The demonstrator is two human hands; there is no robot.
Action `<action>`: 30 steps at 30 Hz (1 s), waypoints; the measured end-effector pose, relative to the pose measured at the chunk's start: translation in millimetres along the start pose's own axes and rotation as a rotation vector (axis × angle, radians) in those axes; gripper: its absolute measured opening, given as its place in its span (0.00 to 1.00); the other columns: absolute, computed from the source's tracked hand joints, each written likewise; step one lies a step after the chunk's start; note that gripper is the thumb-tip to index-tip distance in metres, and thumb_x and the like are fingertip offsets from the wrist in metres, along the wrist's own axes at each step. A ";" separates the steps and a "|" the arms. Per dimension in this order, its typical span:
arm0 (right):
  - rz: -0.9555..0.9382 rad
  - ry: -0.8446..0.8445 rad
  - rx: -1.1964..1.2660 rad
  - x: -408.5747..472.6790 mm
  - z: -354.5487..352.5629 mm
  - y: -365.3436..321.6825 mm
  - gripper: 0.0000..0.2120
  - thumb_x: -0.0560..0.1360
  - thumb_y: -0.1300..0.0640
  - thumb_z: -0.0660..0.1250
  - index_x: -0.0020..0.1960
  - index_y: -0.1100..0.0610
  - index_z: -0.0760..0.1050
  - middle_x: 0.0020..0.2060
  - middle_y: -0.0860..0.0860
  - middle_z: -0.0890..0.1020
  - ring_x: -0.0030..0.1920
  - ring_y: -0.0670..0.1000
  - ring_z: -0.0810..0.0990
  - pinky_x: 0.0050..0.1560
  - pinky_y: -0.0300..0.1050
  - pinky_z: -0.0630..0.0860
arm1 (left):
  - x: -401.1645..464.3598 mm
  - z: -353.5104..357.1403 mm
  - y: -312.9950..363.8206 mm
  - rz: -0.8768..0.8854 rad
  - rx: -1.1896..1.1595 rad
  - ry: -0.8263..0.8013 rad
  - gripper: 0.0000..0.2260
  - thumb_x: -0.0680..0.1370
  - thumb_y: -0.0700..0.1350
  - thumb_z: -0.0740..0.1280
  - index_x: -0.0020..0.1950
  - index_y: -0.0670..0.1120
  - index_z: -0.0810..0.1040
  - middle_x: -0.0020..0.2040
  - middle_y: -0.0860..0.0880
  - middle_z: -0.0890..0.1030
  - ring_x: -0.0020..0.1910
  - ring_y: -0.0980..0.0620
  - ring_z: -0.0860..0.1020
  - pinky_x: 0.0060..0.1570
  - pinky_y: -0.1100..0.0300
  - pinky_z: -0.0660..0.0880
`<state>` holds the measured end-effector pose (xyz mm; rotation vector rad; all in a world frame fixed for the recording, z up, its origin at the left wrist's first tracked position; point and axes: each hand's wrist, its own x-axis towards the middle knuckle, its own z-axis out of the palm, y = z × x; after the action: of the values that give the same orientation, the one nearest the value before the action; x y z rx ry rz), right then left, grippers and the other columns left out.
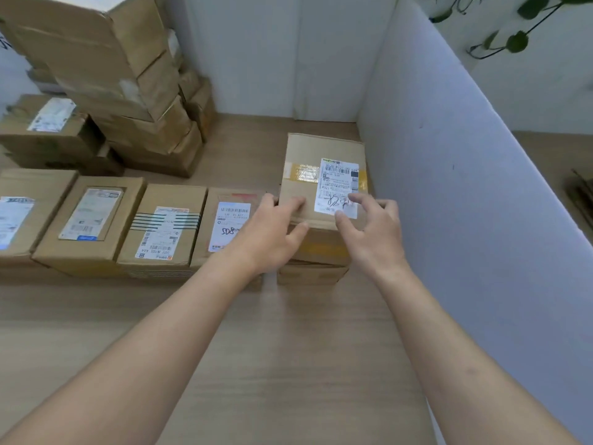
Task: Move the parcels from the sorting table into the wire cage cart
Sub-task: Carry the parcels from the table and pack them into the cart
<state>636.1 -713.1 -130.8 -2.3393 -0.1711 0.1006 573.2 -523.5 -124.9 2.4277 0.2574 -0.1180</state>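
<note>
A brown cardboard parcel with a white shipping label and yellow tape sits on top of another box at the right end of a row on the wooden table. My left hand lies on its near left corner, fingers straight on the top and thumb against the front face. My right hand hovers at its near right corner with fingers spread and loosely bent over the label; whether it touches the box is unclear. No wire cage cart is in view.
Several labelled parcels stand in a row to the left. A tall leaning stack of boxes fills the back left. A white partition panel walls the table's right side, close to the parcel. A plant hangs beyond it.
</note>
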 end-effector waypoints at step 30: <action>-0.281 -0.103 0.149 -220.4 -91.4 -36.0 0.30 0.82 0.44 0.67 0.81 0.40 0.61 0.68 0.51 0.75 0.68 0.50 0.72 0.62 0.42 0.67 | -261.0 -32.4 72.8 0.032 -0.049 0.222 0.27 0.84 0.56 0.63 0.82 0.63 0.58 0.66 0.47 0.69 0.63 0.47 0.71 0.60 0.56 0.67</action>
<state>426.4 -786.6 -36.7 -2.1400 -0.5229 0.0915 334.7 -597.1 -14.6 2.3952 0.3165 0.1711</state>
